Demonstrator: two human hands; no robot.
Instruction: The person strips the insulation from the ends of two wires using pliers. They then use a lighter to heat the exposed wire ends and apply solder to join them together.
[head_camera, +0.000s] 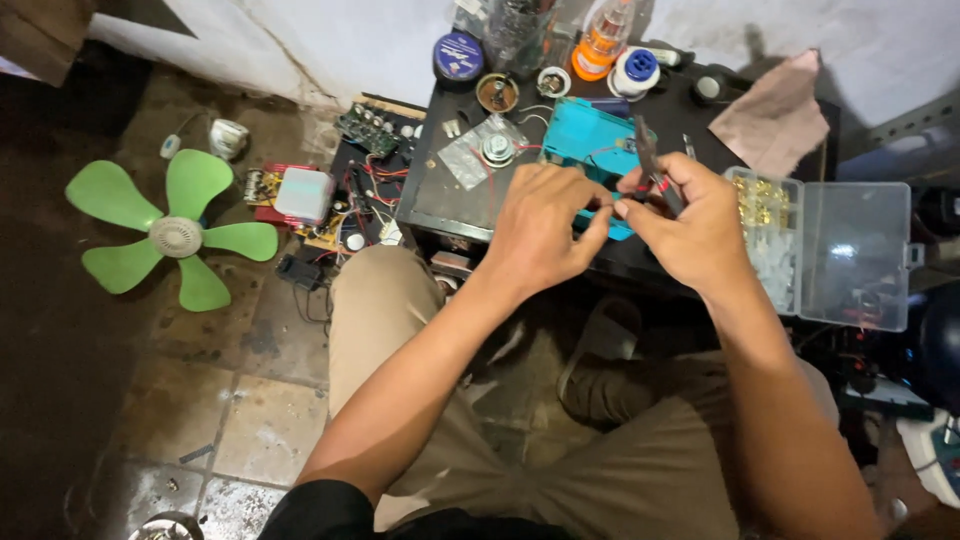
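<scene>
My left hand (545, 228) and my right hand (690, 225) meet over a low black table (450, 195), fingertips almost touching. In my right hand is a small pair of pliers (648, 150) with dark handles, jaws pointing away from me. My left fingers pinch a thin wire where the two hands meet. Under both hands lies a teal plastic casing (590, 135) with red wires running from it. A small round metal part (497, 148) rests on a silvery sheet just left of the casing.
A clear plastic compartment box (835, 250) with small brass and white parts sits at the right. Jars, a solder spool (459, 55) and an orange-capped bottle (603, 45) line the table's back. A green fan blade (170, 235) and circuit boards (320, 195) lie on the floor left.
</scene>
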